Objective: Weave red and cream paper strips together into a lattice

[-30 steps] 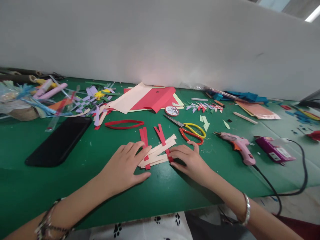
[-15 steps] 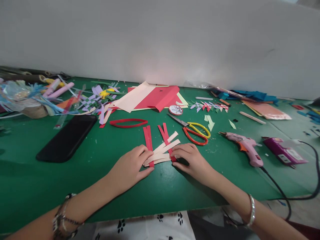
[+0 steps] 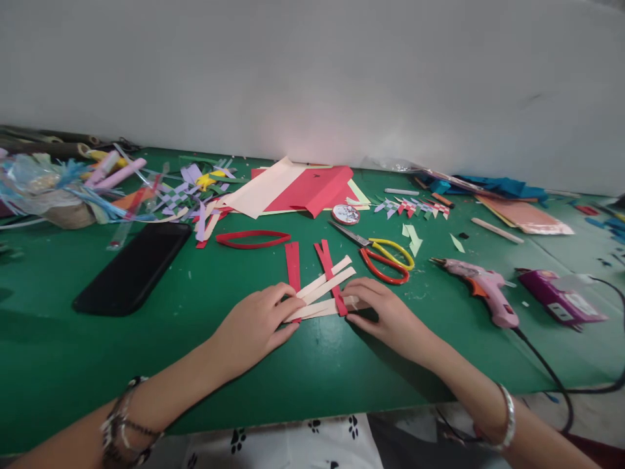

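Note:
Red and cream paper strips cross each other on the green table in front of me. My left hand (image 3: 268, 317) pinches the left end, where a red paper strip (image 3: 293, 266) meets the cream paper strips (image 3: 326, 284). At the other end, my right hand (image 3: 383, 311) has its thumb and fingers closed on the lower part of a second red paper strip (image 3: 336, 293) and the cream one crossing it. The upper ends of the red strips point away from me, and the loose cream ends slant up to the right. My fingertips partly hide the crossings.
Scissors (image 3: 385, 264) and a red paper loop (image 3: 252, 239) lie just beyond the strips. A black phone (image 3: 134, 268) is at left; a pink glue gun (image 3: 481, 280) and a purple box (image 3: 556, 296) with a cable lie right. Coloured paper sheets (image 3: 312, 189) sit behind.
My right hand has shifted slightly right along with the right red strip, and a cream end now shows beyond that strip. The left red strip's two layers look closer together. My left hand stays nearly in place.

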`<state>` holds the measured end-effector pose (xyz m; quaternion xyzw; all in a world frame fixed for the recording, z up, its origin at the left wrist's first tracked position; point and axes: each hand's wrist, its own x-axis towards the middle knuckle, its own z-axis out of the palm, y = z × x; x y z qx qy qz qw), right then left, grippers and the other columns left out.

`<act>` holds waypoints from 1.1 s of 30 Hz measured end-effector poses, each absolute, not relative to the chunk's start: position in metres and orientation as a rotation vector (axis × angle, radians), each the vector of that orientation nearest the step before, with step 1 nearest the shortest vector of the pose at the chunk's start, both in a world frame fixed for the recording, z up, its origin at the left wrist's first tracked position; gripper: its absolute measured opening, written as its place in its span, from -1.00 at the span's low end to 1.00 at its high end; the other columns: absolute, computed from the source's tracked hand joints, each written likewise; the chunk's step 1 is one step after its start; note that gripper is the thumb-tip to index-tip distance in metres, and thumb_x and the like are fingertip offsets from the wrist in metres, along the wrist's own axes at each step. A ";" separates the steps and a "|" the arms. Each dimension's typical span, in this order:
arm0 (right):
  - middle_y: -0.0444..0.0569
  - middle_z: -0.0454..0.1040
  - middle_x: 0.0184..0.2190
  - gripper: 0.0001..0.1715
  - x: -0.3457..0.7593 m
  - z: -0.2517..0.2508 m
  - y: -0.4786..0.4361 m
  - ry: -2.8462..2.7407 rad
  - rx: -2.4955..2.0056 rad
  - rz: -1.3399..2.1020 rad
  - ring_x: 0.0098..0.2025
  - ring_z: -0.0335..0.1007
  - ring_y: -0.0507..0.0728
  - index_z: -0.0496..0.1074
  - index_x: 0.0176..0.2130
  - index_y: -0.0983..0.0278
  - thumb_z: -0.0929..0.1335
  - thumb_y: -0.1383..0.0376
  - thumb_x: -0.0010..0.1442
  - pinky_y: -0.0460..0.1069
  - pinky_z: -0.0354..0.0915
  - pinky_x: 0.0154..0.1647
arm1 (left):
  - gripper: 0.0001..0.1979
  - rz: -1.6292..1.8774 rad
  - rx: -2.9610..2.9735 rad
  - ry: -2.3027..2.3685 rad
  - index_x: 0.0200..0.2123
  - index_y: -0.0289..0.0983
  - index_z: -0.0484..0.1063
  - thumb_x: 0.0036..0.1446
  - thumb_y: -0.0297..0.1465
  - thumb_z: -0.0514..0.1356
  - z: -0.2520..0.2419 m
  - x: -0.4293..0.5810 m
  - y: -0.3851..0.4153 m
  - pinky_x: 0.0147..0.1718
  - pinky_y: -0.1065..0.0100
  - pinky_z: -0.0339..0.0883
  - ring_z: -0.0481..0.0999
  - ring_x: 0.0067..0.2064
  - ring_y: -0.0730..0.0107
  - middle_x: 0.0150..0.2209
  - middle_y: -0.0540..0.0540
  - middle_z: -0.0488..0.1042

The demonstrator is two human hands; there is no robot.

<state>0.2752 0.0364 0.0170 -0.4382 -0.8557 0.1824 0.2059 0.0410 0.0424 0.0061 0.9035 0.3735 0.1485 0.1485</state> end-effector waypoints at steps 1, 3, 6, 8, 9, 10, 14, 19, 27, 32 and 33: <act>0.05 0.40 -0.23 -0.81 0.276 0.017 0.036 -2.384 -1.234 0.499 -0.19 0.33 0.10 0.35 -0.25 0.29 0.28 0.44 0.06 0.01 0.30 -0.20 | -0.83 0.424 2.610 1.066 -0.23 -0.26 0.35 0.13 -0.46 0.02 0.006 0.042 0.042 -0.37 0.37 0.27 0.40 -0.29 0.35 -0.23 -0.07 0.35; 0.03 0.42 -0.24 -0.83 0.277 0.016 0.036 -2.396 -1.250 0.479 -0.21 0.33 0.10 0.37 -0.28 0.28 0.28 0.44 0.07 0.03 0.29 -0.20 | -0.82 0.420 2.625 1.057 -0.23 -0.25 0.36 0.14 -0.47 0.00 0.005 0.043 0.042 -0.38 0.37 0.27 0.39 -0.30 0.36 -0.23 -0.08 0.35; 0.01 0.43 -0.22 -0.83 0.275 0.014 0.036 -2.423 -1.254 0.440 -0.18 0.33 0.12 0.38 -0.27 0.26 0.28 0.43 0.07 0.07 0.27 -0.15 | -0.82 0.411 2.643 1.050 -0.22 -0.26 0.36 0.13 -0.49 0.01 0.004 0.044 0.043 -0.39 0.38 0.28 0.39 -0.30 0.37 -0.23 -0.08 0.35; 0.00 0.43 -0.19 -0.82 0.272 0.013 0.037 -2.441 -1.256 0.415 -0.16 0.33 0.13 0.40 -0.27 0.26 0.30 0.42 0.06 0.09 0.25 -0.13 | -0.82 0.378 2.681 1.052 -0.21 -0.27 0.36 0.12 -0.48 0.04 0.004 0.044 0.044 -0.38 0.36 0.29 0.40 -0.29 0.33 -0.23 -0.10 0.36; 0.00 0.42 -0.18 -0.82 0.271 0.012 0.037 -2.450 -1.257 0.408 -0.15 0.33 0.13 0.40 -0.27 0.26 0.31 0.42 0.05 0.10 0.25 -0.12 | -0.81 0.358 2.708 1.058 -0.20 -0.28 0.36 0.11 -0.47 0.05 0.005 0.044 0.044 -0.37 0.33 0.29 0.40 -0.28 0.30 -0.23 -0.11 0.36; 0.01 0.42 -0.16 -0.80 0.270 0.012 0.038 -2.460 -1.258 0.405 -0.14 0.32 0.14 0.40 -0.26 0.26 0.31 0.43 0.04 0.10 0.25 -0.12 | -0.81 0.336 2.732 1.066 -0.19 -0.28 0.36 0.11 -0.45 0.06 0.005 0.043 0.044 -0.37 0.31 0.29 0.40 -0.27 0.27 -0.23 -0.12 0.37; 0.01 0.40 -0.13 -0.79 0.268 0.015 0.038 -2.511 -1.224 0.435 -0.12 0.30 0.13 0.40 -0.23 0.25 0.31 0.40 0.06 0.09 0.25 -0.11 | -0.81 0.324 2.760 1.068 -0.19 -0.27 0.36 0.14 -0.40 0.03 0.005 0.043 0.046 -0.38 0.30 0.29 0.41 -0.27 0.25 -0.23 -0.12 0.38; 0.03 0.42 -0.23 -0.82 0.272 0.031 0.044 -2.431 -1.163 0.493 -0.17 0.32 0.10 0.38 -0.23 0.27 0.25 0.33 0.14 0.03 0.27 -0.14 | -0.77 0.383 2.747 1.109 -0.15 -0.28 0.34 0.16 -0.35 0.02 0.006 0.038 0.047 -0.36 0.31 0.29 0.41 -0.25 0.26 -0.20 -0.14 0.38; 0.02 0.33 -0.05 -0.55 0.273 0.039 0.093 -2.679 -1.076 0.372 0.02 0.19 0.13 0.35 -0.09 0.20 0.10 0.51 0.15 0.13 0.19 -0.04 | -0.66 0.439 2.388 1.219 -0.06 -0.26 0.27 0.15 -0.23 0.00 0.010 0.033 0.044 -0.39 0.40 0.32 0.41 -0.30 0.36 -0.14 -0.10 0.31; 0.00 0.31 0.00 -0.63 0.266 0.035 0.123 -2.889 -1.094 0.293 -0.05 0.21 0.17 0.42 -0.19 0.18 0.18 0.48 0.12 0.16 0.18 -0.07 | -0.69 0.383 2.388 1.242 -0.06 -0.29 0.29 0.19 -0.31 -0.05 0.015 0.037 0.055 -0.34 0.37 0.31 0.43 -0.27 0.34 -0.14 -0.12 0.31; -0.01 0.31 -0.01 -0.64 0.265 0.035 0.125 -2.906 -1.078 0.299 -0.05 0.22 0.16 0.43 -0.20 0.18 0.19 0.49 0.11 0.15 0.17 -0.05 | -0.69 0.362 2.403 1.232 -0.07 -0.29 0.30 0.17 -0.31 -0.02 0.016 0.037 0.059 -0.34 0.37 0.30 0.42 -0.26 0.33 -0.13 -0.12 0.30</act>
